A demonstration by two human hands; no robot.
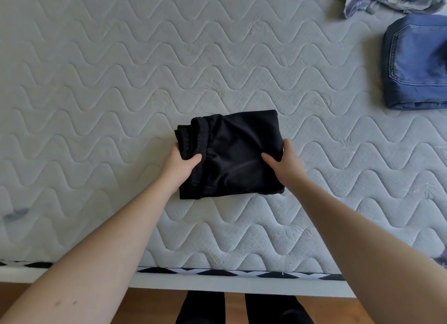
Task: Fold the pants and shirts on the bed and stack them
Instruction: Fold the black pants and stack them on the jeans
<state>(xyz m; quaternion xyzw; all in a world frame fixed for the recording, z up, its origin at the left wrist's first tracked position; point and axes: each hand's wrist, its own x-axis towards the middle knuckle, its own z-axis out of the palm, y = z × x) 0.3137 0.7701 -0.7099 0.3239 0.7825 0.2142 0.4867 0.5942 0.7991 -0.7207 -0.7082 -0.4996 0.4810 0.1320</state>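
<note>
Both hands clamp folded black fabric pants (232, 154) on quilted grey bed (96, 94): left hand (180, 165) grip pinching left edge, right hand (285, 164) grip pinching right edge. Folded blue denim jeans (414, 62) far right.

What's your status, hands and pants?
Both hands, left and right, grip folded black pants. Folded jeans far right. Nothing between.
</note>
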